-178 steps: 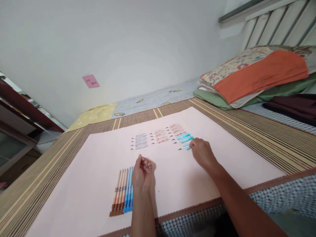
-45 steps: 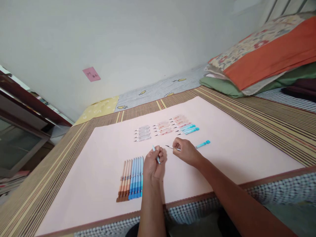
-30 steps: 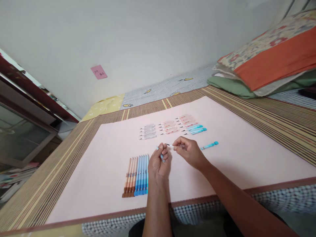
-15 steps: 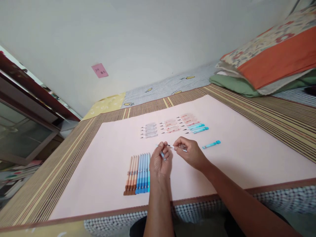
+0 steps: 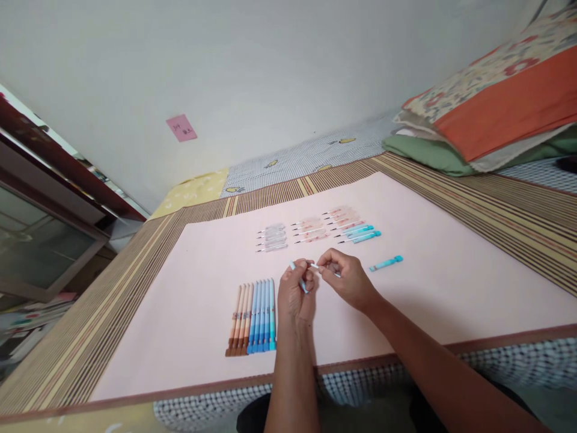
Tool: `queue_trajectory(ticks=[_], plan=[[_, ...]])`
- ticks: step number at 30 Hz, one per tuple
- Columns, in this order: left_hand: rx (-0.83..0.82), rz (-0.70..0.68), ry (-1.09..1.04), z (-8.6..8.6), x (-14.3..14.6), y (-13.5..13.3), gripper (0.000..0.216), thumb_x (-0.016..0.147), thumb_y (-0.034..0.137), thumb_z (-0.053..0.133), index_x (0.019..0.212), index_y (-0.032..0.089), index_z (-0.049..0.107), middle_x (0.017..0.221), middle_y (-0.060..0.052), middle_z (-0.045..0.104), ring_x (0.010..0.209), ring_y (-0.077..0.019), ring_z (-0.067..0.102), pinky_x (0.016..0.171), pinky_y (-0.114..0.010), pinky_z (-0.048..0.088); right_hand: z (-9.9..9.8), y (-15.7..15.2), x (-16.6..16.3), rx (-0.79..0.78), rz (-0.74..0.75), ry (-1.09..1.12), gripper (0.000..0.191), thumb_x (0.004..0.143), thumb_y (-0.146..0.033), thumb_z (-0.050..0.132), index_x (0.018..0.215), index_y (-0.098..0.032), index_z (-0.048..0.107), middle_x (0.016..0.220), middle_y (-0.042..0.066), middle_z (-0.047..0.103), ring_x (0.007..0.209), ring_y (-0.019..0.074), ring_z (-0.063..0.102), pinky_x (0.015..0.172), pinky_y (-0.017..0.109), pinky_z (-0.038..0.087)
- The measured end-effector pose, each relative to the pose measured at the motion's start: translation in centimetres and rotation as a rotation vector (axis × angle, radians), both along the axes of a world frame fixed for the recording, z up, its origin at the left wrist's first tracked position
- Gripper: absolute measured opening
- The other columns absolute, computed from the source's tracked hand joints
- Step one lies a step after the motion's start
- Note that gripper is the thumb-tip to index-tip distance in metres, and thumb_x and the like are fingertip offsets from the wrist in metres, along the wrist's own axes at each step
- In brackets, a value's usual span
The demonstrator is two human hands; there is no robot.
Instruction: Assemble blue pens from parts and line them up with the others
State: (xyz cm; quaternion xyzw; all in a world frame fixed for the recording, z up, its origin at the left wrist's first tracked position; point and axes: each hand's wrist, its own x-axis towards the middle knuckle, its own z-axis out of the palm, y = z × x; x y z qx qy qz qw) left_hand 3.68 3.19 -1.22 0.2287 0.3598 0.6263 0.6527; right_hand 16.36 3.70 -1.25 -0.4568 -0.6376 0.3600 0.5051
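My left hand (image 5: pixel 295 296) is closed round a light blue pen barrel (image 5: pixel 298 278), its tip pointing up and left. My right hand (image 5: pixel 346 279) pinches a thin white refill (image 5: pixel 314 265) whose end meets the barrel in my left hand. Both hands hover over a pink sheet (image 5: pixel 428 282). A turquoise pen cap (image 5: pixel 386 263) lies alone to the right of my right hand. A row of several orange and blue pens (image 5: pixel 255 315) lies just left of my left hand.
Farther back on the sheet lie three groups of small pen parts: clear (image 5: pixel 271 237), pinkish (image 5: pixel 310 230), and pink with turquoise (image 5: pixel 354 225). A striped mat (image 5: pixel 505 207) surrounds the sheet. Folded bedding (image 5: pixel 491 108) is piled at the right. A pink note (image 5: pixel 181 127) sticks to the wall.
My right hand picked the refill off the sheet and brought it left to the barrel in my left hand. The turquoise cap was left alone on the sheet.
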Motion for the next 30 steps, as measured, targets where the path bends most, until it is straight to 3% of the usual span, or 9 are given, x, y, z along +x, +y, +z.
queue_trajectory(ticks=[4, 8, 12, 16, 20, 23, 30], plan=[[-0.025, 0.028, -0.095, 0.4, -0.3, 0.1, 0.018, 0.071, 0.026, 0.072, 0.078, 0.01, 0.067, 0.074, -0.004, 0.06, 0.055, -0.0051, 0.045, 0.044, -0.017, 0.026, -0.1, 0.2, -0.2, -0.079, 0.031, 0.171, 0.009, 0.076, -0.027, 0.062, 0.074, -0.019, 0.059, 0.061, -0.004, 0.051, 0.054, 0.0101, 0.042, 0.05, 0.024, 0.033], [-0.059, 0.052, -0.17, 0.5, -0.6, 0.3, 0.014, 0.074, 0.024, 0.066, 0.077, 0.01, 0.067, 0.075, -0.005, 0.06, 0.058, -0.0071, 0.049, 0.049, -0.018, 0.033, -0.2, 0.4, -0.1, -0.188, 0.072, 0.325, 0.009, 0.072, -0.026, 0.065, 0.073, -0.019, 0.06, 0.056, -0.007, 0.047, 0.049, 0.0082, 0.037, 0.046, 0.023, 0.028], [-0.032, 0.098, -0.057, 0.3, -1.0, 0.2, 0.017, 0.075, 0.026, 0.072, 0.083, 0.01, 0.073, 0.082, -0.007, 0.064, 0.069, -0.0108, 0.058, 0.063, -0.022, 0.044, -0.3, 0.5, 0.1, -0.275, 0.108, 0.433, 0.008, 0.071, -0.025, 0.065, 0.072, -0.019, 0.06, 0.055, -0.006, 0.049, 0.045, 0.0063, 0.033, 0.044, 0.023, 0.023], [-0.005, 0.163, 0.17, 0.1, -1.9, 0.1, 0.028, 0.078, 0.029, 0.077, 0.099, 0.011, 0.076, 0.067, 0.001, 0.055, 0.059, -0.0062, 0.049, 0.057, -0.017, 0.039, -0.6, 0.8, 0.5, -0.28, 0.125, 0.421, 0.006, 0.073, -0.024, 0.064, 0.075, -0.019, 0.062, 0.065, -0.002, 0.061, 0.046, 0.006, 0.035, 0.044, 0.023, 0.023], [-0.081, 0.209, -0.019, 0.2, -2.6, 0.3, 0.015, 0.087, 0.021, 0.067, 0.093, 0.009, 0.074, 0.064, 0.0, 0.055, 0.056, -0.006, 0.049, 0.054, -0.016, 0.039, -0.7, 1.0, 1.0, -0.287, 0.134, 0.375, 0.008, 0.073, -0.025, 0.066, 0.074, -0.019, 0.062, 0.064, -0.002, 0.06, 0.047, 0.0066, 0.036, 0.044, 0.023, 0.024], [-0.162, 0.239, -0.168, 0.4, -2.4, 0.4, 0.02, 0.094, 0.017, 0.055, 0.083, 0.008, 0.07, 0.064, -0.003, 0.057, 0.054, -0.0061, 0.05, 0.052, -0.016, 0.041, -0.5, 0.9, 1.2, -0.293, 0.166, 0.302, 0.01, 0.073, -0.027, 0.068, 0.074, -0.019, 0.062, 0.059, -0.003, 0.056, 0.047, 0.0072, 0.037, 0.044, 0.023, 0.025], [-0.162, 0.215, -0.225, 0.5, -1.9, 0.6, 0.028, 0.098, 0.017, 0.049, 0.077, 0.009, 0.066, 0.06, -0.002, 0.055, 0.05, -0.0063, 0.049, 0.049, -0.016, 0.04, -0.5, 0.8, 1.2, -0.288, 0.17, 0.274, 0.013, 0.073, -0.029, 0.07, 0.073, -0.019, 0.064, 0.055, -0.005, 0.054, 0.045, 0.0068, 0.034, 0.043, 0.023, 0.025]])
